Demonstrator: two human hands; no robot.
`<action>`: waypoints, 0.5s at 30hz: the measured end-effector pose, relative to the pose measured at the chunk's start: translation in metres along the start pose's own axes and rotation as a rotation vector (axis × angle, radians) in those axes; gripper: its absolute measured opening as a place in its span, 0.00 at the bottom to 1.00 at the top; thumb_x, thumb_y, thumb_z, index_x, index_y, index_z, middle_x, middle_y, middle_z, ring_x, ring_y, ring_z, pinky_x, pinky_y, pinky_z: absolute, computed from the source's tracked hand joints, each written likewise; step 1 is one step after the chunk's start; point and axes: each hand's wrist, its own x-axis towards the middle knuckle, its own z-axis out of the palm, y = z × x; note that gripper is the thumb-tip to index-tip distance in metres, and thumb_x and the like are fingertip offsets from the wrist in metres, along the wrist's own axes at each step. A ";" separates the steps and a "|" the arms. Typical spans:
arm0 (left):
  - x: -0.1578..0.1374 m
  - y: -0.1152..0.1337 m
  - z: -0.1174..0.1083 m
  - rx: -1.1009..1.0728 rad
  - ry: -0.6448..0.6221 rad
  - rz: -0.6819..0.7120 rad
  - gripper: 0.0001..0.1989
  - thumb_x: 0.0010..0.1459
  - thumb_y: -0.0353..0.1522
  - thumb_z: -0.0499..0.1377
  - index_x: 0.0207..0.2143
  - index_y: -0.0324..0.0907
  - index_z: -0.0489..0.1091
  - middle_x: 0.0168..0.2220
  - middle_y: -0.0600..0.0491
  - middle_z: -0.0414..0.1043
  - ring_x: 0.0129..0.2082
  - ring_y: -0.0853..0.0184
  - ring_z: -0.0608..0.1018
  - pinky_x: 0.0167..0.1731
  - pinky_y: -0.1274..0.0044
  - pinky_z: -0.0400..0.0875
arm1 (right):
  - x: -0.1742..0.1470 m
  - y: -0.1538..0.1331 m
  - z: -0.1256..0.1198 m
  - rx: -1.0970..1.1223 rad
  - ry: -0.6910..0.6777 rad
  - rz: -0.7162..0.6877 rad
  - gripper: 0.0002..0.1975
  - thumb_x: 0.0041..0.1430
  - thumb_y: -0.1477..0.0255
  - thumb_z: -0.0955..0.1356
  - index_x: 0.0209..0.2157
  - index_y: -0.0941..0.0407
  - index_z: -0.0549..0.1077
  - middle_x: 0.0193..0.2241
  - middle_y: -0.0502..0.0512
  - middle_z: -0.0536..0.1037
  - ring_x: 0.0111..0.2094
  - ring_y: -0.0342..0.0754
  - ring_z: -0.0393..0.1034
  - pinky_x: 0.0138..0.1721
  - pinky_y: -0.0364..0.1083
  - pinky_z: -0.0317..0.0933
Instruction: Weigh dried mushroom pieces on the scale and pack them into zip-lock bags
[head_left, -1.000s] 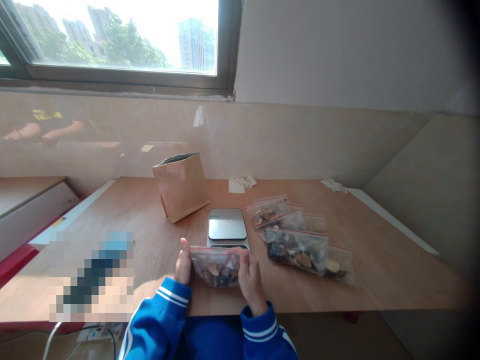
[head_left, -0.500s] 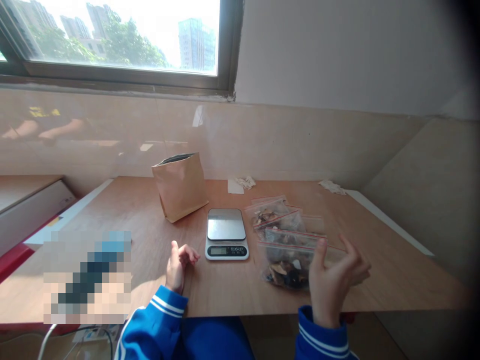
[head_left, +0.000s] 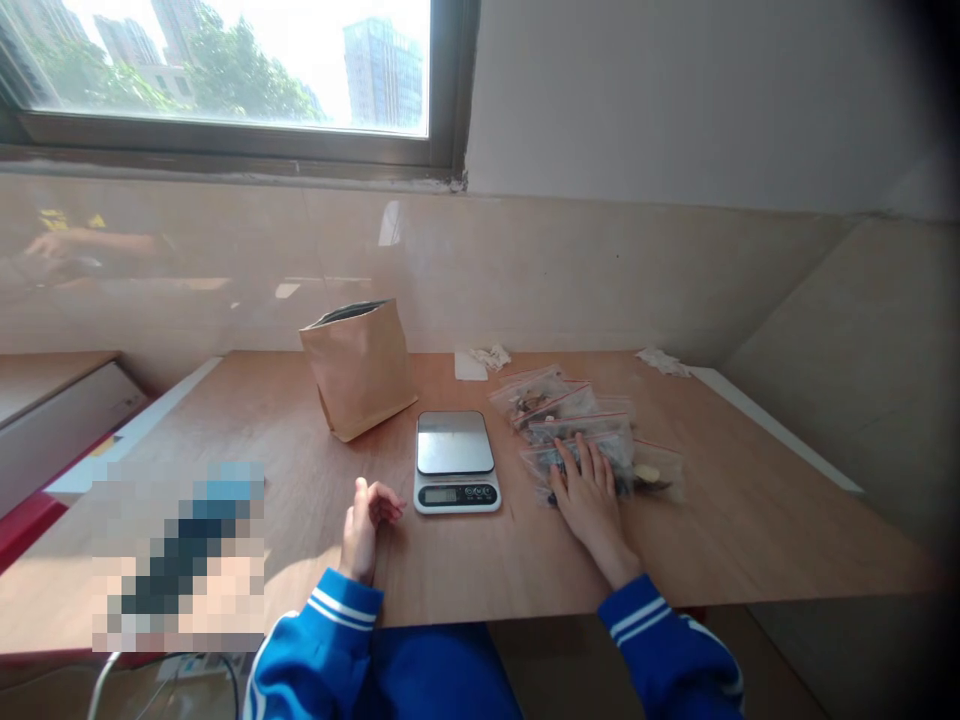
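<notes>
My right hand [head_left: 591, 500] lies flat, fingers outstretched, on the nearest of several clear zip-lock bags [head_left: 547, 405] with red seal lines. Dark and brown dried pieces show inside them; the hand hides part of the front bag. One bag [head_left: 660, 470] to its right holds a pale piece. My left hand [head_left: 367, 525] rests on its side on the table, fingers loosely curled and holding nothing. Right of it stands a white kitchen scale [head_left: 456, 497] with a bare steel plate. Behind the scale, to the left, a brown kraft paper bag [head_left: 361, 375] stands upright, its top open.
A wooden table [head_left: 450, 570] reaches back to the tiled wall. Crumpled tissue [head_left: 491, 357] and a white paper [head_left: 470, 366] lie at its back edge, with another crumpled tissue [head_left: 664, 362] farther right. A pixelated dark object [head_left: 184, 550] lies at the left. Cables [head_left: 101, 685] hang below.
My right hand has come down and leftward from above the table onto the front bags, which have shifted back. My left hand has hardly moved. The view has tilted slightly.
</notes>
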 end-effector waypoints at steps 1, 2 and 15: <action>0.000 -0.001 -0.001 0.028 0.039 0.012 0.30 0.59 0.53 0.43 0.26 0.40 0.69 0.27 0.48 0.72 0.26 0.67 0.72 0.28 0.75 0.68 | 0.004 0.003 0.002 0.001 0.007 -0.011 0.23 0.66 0.68 0.56 0.60 0.58 0.63 0.65 0.61 0.55 0.66 0.59 0.45 0.62 0.61 0.46; 0.000 -0.002 -0.003 0.088 0.084 0.030 0.28 0.59 0.53 0.45 0.30 0.40 0.70 0.31 0.48 0.73 0.28 0.66 0.73 0.30 0.73 0.70 | 0.006 0.005 0.005 0.005 0.019 -0.014 0.23 0.66 0.69 0.56 0.60 0.58 0.63 0.65 0.61 0.55 0.66 0.59 0.45 0.62 0.61 0.46; 0.121 0.030 -0.090 0.913 0.313 0.207 0.48 0.47 0.47 0.62 0.61 0.25 0.47 0.61 0.24 0.52 0.63 0.44 0.59 0.58 0.60 0.59 | 0.003 0.010 0.023 0.081 0.095 0.014 0.23 0.66 0.70 0.55 0.59 0.56 0.64 0.64 0.60 0.58 0.65 0.57 0.48 0.61 0.60 0.48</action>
